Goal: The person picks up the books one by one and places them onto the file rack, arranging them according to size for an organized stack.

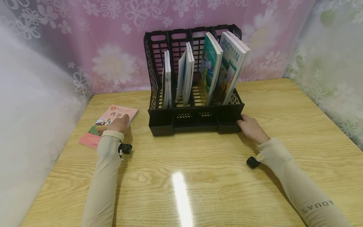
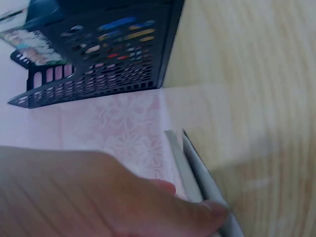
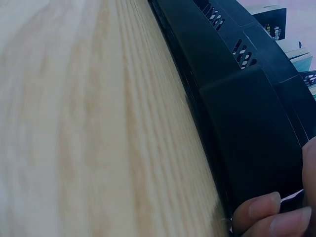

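Note:
A pink book (image 1: pixel 90 139) with a coloured picture on its cover lies flat on the table's left side. My left hand (image 1: pixel 117 124) is over its right edge, and in the left wrist view the thumb lies across the page edges, pinching the book (image 2: pixel 186 170). The other fingers are mostly hidden. To the right of it stands a black desktop file rack (image 1: pixel 195 118) holding several upright books. At the rack's front right corner my right hand (image 1: pixel 251 127) grips the plastic, with bent fingertips (image 3: pixel 264 206) showing in the right wrist view.
Thin books (image 1: pixel 167 82) and white-paged books (image 1: pixel 187 75) stand in the left compartments. Thicker ones, a green book (image 1: pixel 209 67) and a JINGDIAN book (image 1: pixel 231 63), lean at right. A floral curtain (image 1: pixel 113 63) hangs behind the wooden table (image 1: pixel 212 170).

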